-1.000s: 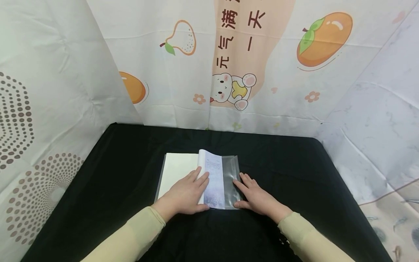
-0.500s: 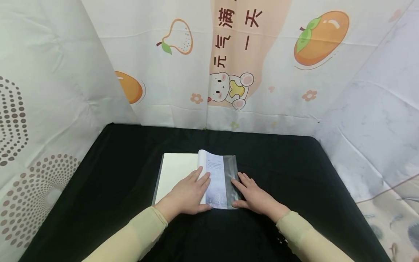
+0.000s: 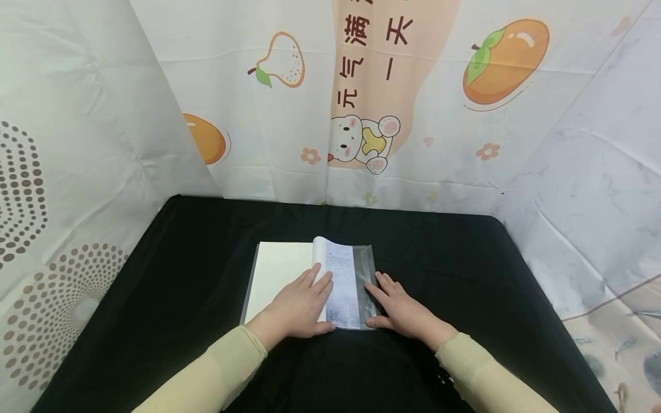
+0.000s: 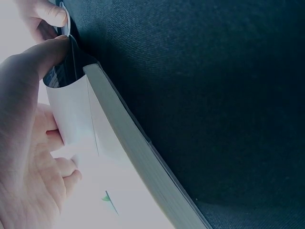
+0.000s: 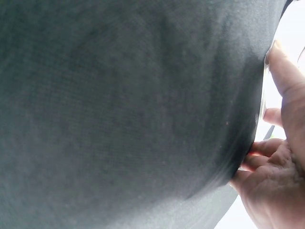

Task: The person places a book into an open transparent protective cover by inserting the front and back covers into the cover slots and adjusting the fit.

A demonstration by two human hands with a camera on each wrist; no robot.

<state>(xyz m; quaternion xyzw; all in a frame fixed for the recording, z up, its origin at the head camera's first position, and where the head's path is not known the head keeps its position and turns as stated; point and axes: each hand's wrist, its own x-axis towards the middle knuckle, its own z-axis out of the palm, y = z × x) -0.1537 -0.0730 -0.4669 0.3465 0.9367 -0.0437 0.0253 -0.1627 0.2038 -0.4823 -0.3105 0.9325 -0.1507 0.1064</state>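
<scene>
An open book [image 3: 281,269] lies on black cloth, a pale blank page showing on its left. Its white and lilac cover flap [image 3: 342,287], bent in a curve near the middle, reaches into a clear plastic book cover [image 3: 364,264]. My left hand [image 3: 299,304] lies over the curved part with fingers extended, its thumb at the near edge. On the right border of the plastic rest the fingertips and thumb of my right hand [image 3: 403,310]. In the left wrist view, the thick page block [image 4: 133,143] shows beside my palm, and the flap arches upward.
Black cloth [image 3: 444,252] covers the table around the book. Printed white curtains [image 3: 248,115] rise along its back and both sides.
My left hand and the cover flap have slid slightly right, so the flap covers more of the clear plastic. My right hand stays at the plastic's right border. The head view has shifted a little.
</scene>
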